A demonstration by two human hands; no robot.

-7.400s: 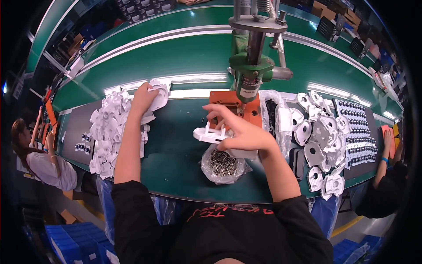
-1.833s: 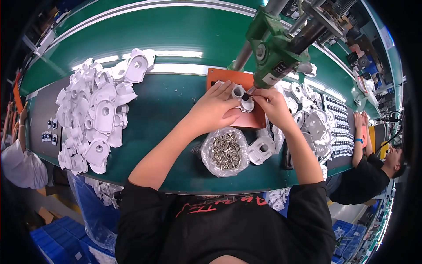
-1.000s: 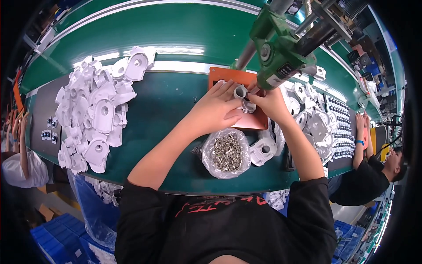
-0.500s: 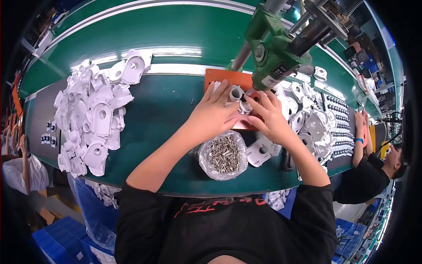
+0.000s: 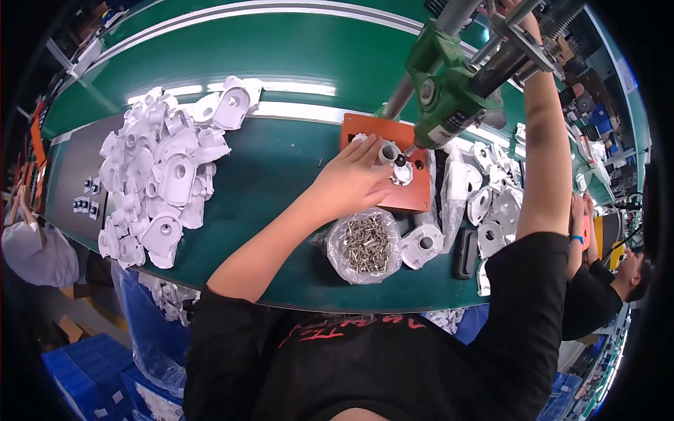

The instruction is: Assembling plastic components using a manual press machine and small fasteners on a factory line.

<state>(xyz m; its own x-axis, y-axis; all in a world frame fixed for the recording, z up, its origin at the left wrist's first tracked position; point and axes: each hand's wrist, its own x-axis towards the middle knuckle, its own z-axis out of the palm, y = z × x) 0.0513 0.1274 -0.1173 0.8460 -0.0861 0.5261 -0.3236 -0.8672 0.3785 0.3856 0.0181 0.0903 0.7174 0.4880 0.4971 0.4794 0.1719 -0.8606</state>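
A white plastic housing (image 5: 388, 152) with a round tube sits on an orange fixture plate (image 5: 414, 195). My left hand (image 5: 354, 175) holds it there, fingers laid across its left side and thumb apart. A small black piece (image 5: 401, 159) shows on the housing, beside the thin tip (image 5: 411, 150) of a green press (image 5: 446, 98). My right arm stretches up past the press, and my right hand (image 5: 518, 12) is at the upper edge by the press's metal rods. Its fingers are partly hidden there, so its grip is unclear.
A clear bag of metal screws (image 5: 365, 245) stands before the plate. White housings are heaped at left (image 5: 175, 168) and right (image 5: 502, 207). A black block (image 5: 465, 254) lies near the front edge. A co-worker (image 5: 604, 288) sits at far right, another person (image 5: 38, 245) at far left.
My right hand has left the housing and moved up and right to the top of the press. The left hand stays on the housing. The whole view has shifted slightly.
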